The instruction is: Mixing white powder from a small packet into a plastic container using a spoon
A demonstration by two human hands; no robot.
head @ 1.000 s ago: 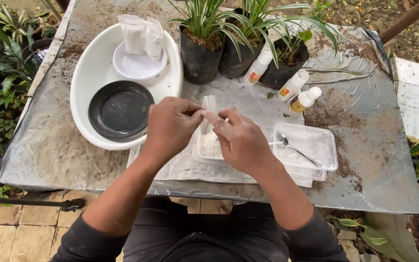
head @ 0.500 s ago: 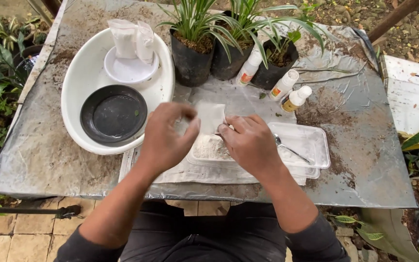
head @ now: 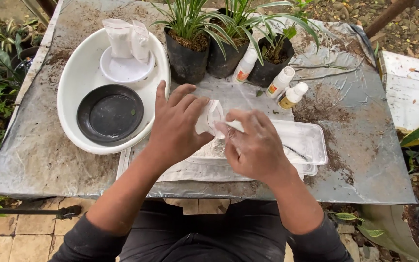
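Both hands grip one small white bag [head: 208, 116] directly above the clear tray [head: 311, 140]: the left hand [head: 175, 128] wraps its side with fingers loosely spread, and the right hand [head: 253, 145] pinches its top edge. Keep the bag's mouth over the tray, where white powder already lies, and tilt gradually so nothing spills onto the bench [head: 40, 155]. Compared with the earlier frames, the bag is now tilted and more crumpled, and the left fingers have opened.

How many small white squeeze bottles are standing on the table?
3. One squeeze bottle leans between the black plant pots, a second stands right of them, and a third is nearest the clear tray. Leaves may hide others.
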